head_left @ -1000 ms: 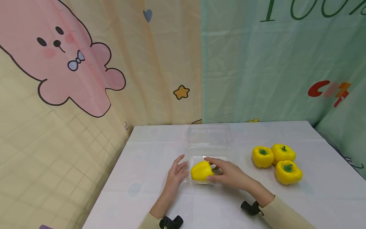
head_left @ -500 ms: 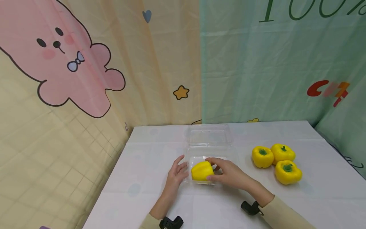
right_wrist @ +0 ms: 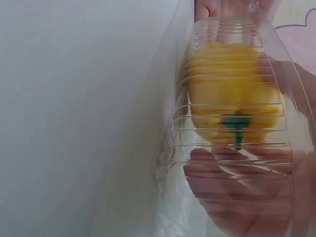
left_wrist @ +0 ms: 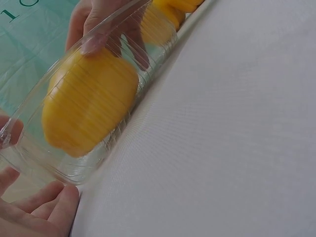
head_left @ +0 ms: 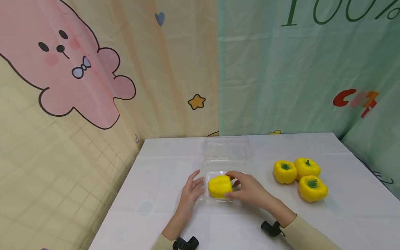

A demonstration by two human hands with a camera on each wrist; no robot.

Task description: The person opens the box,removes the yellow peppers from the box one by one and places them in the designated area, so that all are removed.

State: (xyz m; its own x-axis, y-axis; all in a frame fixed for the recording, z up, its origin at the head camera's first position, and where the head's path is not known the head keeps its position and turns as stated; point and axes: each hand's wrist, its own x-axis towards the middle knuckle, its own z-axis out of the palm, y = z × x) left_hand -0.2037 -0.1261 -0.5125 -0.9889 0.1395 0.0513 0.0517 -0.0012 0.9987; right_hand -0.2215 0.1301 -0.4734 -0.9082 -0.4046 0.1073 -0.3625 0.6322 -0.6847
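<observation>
A yellow bell pepper [head_left: 219, 186] lies on its side in the base of a clear plastic clamshell box [head_left: 214, 173], its green stem [right_wrist: 238, 121] toward the right. My right hand [head_left: 248, 188] reaches into the box and holds the pepper by its stem end, thumb on the near side and fingers on the far side. At the box's left end is my left hand [head_left: 191, 191], fingers loosely extended. In the left wrist view its fingertips [left_wrist: 69, 195] are right at the box's lower corner. The box's transparent lid [head_left: 227, 149] lies folded back, away from me.
Three more yellow bell peppers stand grouped on the right of the white-covered table [head_left: 150, 208]: a left one [head_left: 285, 172], a back one [head_left: 307, 167] and a front one [head_left: 313, 189]. Printed curtains [head_left: 175, 69] hang behind the table.
The head view has shifted slightly. Both hands and the pepper stay in nearly the same places, with the right hand still holding the pepper in the box.
</observation>
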